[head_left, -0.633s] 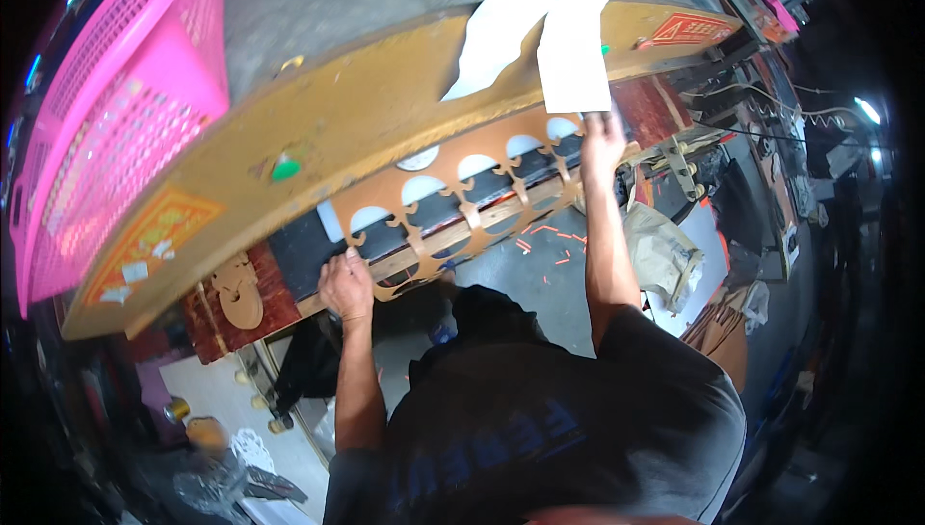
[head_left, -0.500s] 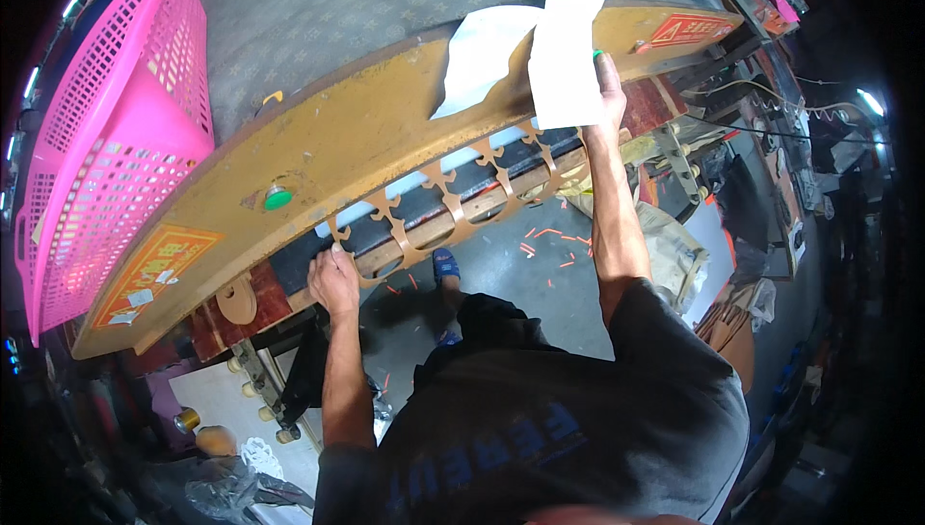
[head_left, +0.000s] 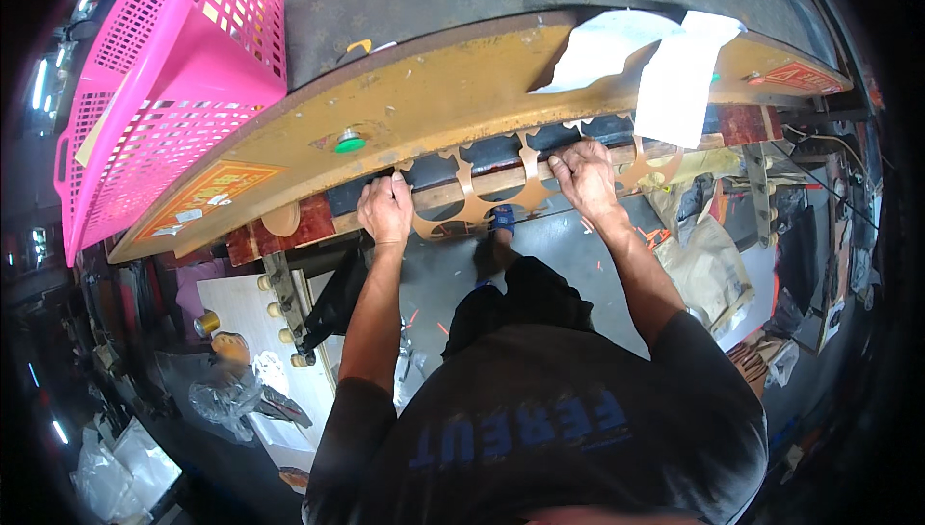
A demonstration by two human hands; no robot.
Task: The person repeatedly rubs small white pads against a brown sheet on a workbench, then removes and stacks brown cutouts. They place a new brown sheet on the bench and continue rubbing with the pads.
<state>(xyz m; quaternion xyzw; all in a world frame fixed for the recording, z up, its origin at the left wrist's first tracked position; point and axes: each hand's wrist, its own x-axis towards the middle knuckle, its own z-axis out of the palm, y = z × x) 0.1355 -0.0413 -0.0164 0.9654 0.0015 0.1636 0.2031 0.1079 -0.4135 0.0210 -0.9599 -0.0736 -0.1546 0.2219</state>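
A tan leather strip with round holes punched out of it hangs from under the front edge of a yellow press machine. My left hand grips the strip's left end under the machine's edge. My right hand holds the strip's right part, fingers curled over its upper edge. The strip's far right end shows beyond my right hand, partly behind white cloth pieces draped over the machine front.
A pink plastic basket stands on the machine's dark top at the left. A green button sits on the yellow front. Bags and scraps lie on the grey floor at right; rollers and cans stand at lower left.
The punched strip has come out further from under the machine. Both hands moved closer together onto it; the right hand dropped from the white cloth to the strip.
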